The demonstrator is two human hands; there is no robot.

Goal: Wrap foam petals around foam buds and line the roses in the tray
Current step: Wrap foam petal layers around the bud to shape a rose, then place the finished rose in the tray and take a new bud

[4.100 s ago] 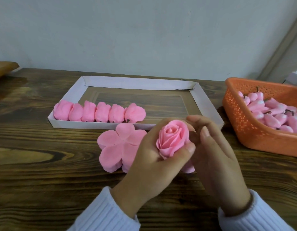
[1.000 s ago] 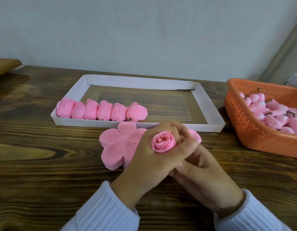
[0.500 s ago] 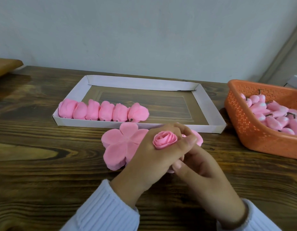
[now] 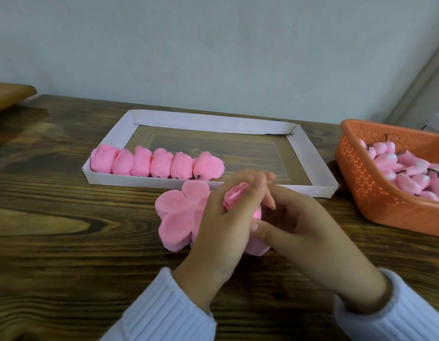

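Dark wooden table against a plain wall. White cardboard tray sits at the back, with six finished roses lined along its near wall from the left corner. Orange basket at right, apart from the tray, is piled with foam buds. Stack of flat petal sheets lies just in front of the tray, partly hidden by the hands. Left hand curls round the half-wrapped rose, over the stack's right part. Right hand pinches its lower petals from the right. Foam likely very light and soft, dents and tears easily. Best held low at the base with gentle fingertips, not squeezing the rolled top.
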